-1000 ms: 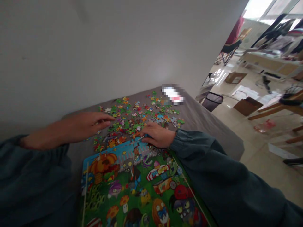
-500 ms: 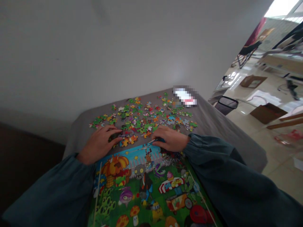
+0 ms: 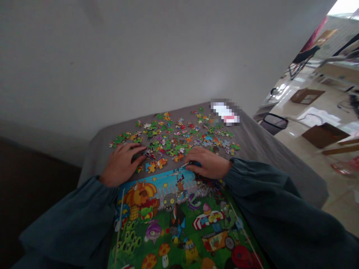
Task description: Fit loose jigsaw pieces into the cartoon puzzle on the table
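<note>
My left hand point(image 3: 122, 163) is at the far left corner of a colourful cartoon picture board point(image 3: 179, 224). Its thumb and fingers curl around a dark and red puzzle piece point(image 3: 149, 153). Just past the board's far edge, my right hand point(image 3: 209, 163) pinches a small puzzle piece point(image 3: 188, 163), blue with a pale edge, seen nearly edge-on. Orange and blue joined puzzle pieces point(image 3: 156, 164) lie between the hands. Beyond them, many loose puzzle pieces point(image 3: 171, 144), mostly green, are spread over the grey cloth.
A grey cloth point(image 3: 260, 153) covers the table, which stands against a pale wall point(image 3: 157, 56). A blurred-out bright phone-like object point(image 3: 226, 113) lies at the back right. On the floor to the right are cardboard boxes point(image 3: 321, 135) and a dark bin point(image 3: 273, 123).
The view has shifted slightly, so everything sits a little farther right. My left fingers now hold a dark and red piece near their tips. My right hand keeps its pinch.
</note>
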`<state>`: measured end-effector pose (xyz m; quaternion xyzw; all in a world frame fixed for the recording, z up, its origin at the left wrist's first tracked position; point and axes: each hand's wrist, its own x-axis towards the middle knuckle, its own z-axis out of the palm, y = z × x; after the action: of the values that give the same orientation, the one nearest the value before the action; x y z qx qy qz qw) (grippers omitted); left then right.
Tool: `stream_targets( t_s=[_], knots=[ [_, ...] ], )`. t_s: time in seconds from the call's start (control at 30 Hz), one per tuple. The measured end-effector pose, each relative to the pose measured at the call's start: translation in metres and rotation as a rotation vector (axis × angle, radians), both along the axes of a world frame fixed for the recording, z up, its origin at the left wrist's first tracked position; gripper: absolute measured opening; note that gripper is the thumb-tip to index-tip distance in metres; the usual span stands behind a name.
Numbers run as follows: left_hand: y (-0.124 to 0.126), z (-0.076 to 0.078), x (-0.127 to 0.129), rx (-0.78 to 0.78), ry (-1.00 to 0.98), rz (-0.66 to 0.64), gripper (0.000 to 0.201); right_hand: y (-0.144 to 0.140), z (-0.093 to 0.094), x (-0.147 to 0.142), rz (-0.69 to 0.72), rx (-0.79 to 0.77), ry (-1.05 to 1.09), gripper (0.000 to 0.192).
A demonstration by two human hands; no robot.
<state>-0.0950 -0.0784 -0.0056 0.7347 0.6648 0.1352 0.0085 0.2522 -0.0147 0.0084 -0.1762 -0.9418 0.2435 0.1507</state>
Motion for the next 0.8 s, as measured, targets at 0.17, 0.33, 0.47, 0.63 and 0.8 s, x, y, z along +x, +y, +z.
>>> stream_targets(
  t_s=[0.17, 0.33, 0.47, 0.63, 0.8],
  knots=[
    [0.002, 0.006, -0.004, 0.01, -0.046, 0.076, 0.051, 0.001, -0.001, 0.002, -0.027, 0.009, 0.067, 0.015],
    [-0.004, 0.027, 0.005, 0.075, -0.096, 0.246, 0.048, 0.0, 0.0, 0.001, -0.121, -0.225, 0.114, 0.019],
    [-0.02, 0.039, 0.042, 0.013, -0.325, 0.204, 0.061, -0.007, -0.001, -0.005, -0.167, -0.63, 0.231, 0.025],
    [-0.043, 0.037, 0.097, -0.052, -0.358, -0.125, 0.046, -0.019, -0.005, -0.012, -0.124, -1.03, 0.35, 0.044],
    [-0.051, 0.033, 0.107, 0.122, -0.312, -0.242, 0.036, -0.02, -0.002, -0.012, -0.129, -1.129, 0.283, 0.041]
  ],
)
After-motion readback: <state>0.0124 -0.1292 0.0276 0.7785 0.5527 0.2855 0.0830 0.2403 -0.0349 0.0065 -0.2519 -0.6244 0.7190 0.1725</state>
